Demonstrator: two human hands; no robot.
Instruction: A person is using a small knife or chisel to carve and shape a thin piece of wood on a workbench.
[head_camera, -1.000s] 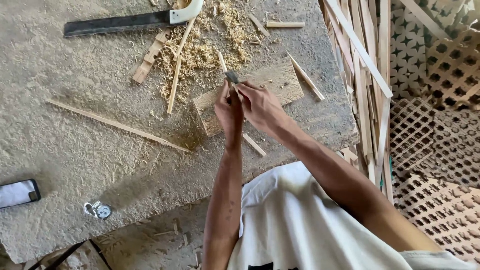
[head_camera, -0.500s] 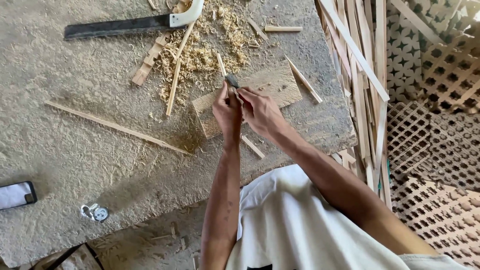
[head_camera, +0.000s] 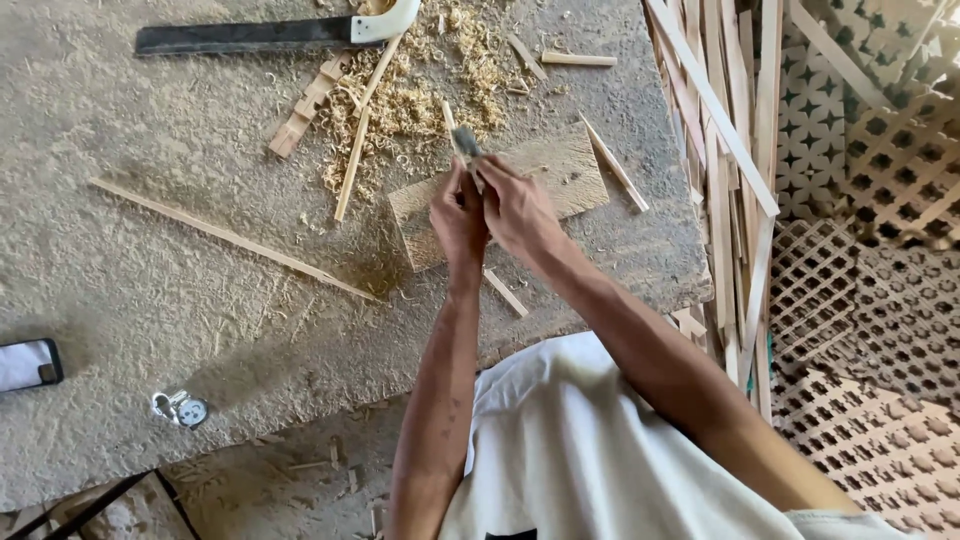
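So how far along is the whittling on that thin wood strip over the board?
Done: a pile of pale wood shavings and cut sticks lie on the rough grey table. In hand: the left hand and right hand hold a thin wooden strip and small grey blade above the flat wooden board. Left: a long slat lies untouched.

Phone at the workbench's left edge, dark case, pale blank screen

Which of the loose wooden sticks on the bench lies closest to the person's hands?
The short stick just below the flat board, right by the left hand wrist. The long thin strip and the stick in the shavings lie farther left.
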